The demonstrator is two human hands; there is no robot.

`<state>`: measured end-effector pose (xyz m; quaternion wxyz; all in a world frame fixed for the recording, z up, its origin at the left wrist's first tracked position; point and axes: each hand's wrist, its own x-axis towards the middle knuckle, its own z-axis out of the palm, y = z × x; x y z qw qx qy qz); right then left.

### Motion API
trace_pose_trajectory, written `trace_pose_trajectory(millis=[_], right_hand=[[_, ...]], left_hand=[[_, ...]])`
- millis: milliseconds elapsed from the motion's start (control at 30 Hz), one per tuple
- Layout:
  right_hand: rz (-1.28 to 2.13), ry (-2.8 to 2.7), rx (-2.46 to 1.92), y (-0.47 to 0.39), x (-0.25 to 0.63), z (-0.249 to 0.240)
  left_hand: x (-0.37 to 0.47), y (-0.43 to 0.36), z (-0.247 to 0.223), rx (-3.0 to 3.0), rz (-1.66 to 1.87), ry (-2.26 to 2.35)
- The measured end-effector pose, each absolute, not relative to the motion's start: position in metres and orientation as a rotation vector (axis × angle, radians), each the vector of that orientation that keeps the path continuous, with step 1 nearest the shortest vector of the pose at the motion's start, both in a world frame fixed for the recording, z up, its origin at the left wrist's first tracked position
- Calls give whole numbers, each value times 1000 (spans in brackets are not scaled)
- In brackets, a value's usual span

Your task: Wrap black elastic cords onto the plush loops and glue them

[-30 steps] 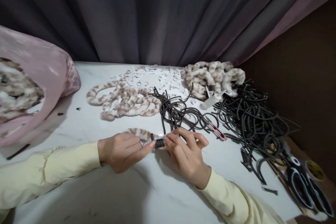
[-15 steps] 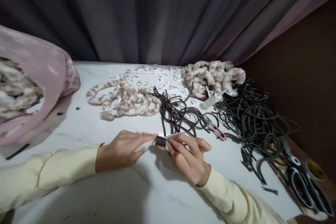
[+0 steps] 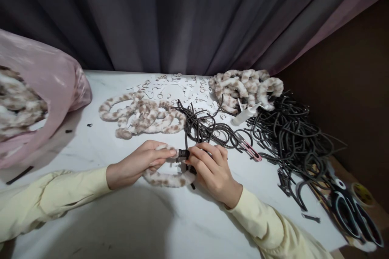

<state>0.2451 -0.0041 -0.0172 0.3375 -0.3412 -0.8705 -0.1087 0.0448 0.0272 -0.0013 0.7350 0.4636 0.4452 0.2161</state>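
Note:
My left hand (image 3: 136, 163) is closed, thumb and fingers pinching one end of a fluffy white-and-brown spotted ring (image 3: 165, 179). From that end a short black section (image 3: 183, 153) sticks out toward my right hand (image 3: 214, 170). The right fingers are closed around the black cord beside it, and they hide most of what they grip. A dark cord end (image 3: 193, 186) pokes out below the ring. Above the hands, black cords (image 3: 206, 129) lie in a loose tangle, with one strand running down to the black section.
Fluffy spotted rings lie at centre (image 3: 148, 115) and in a heap (image 3: 246, 85) behind. A pink bag (image 3: 68, 68) stands left. On the right are a black cord pile (image 3: 291, 137), a white bottle (image 3: 244, 115), pink-handled snips (image 3: 252, 150) and large scissors (image 3: 346, 214).
Both hands have shifted slightly up and away from me. The fluffy ring's lower loop now shows between them, and my right fingers have curled over the cord at the black section.

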Motion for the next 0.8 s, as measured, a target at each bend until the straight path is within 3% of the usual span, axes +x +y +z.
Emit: trace_pose_trajectory(millis=[800], right_hand=[[-214, -2519, -691, -2, 239, -14]], left_hand=[[52, 23, -4, 1215, 470, 1018]])
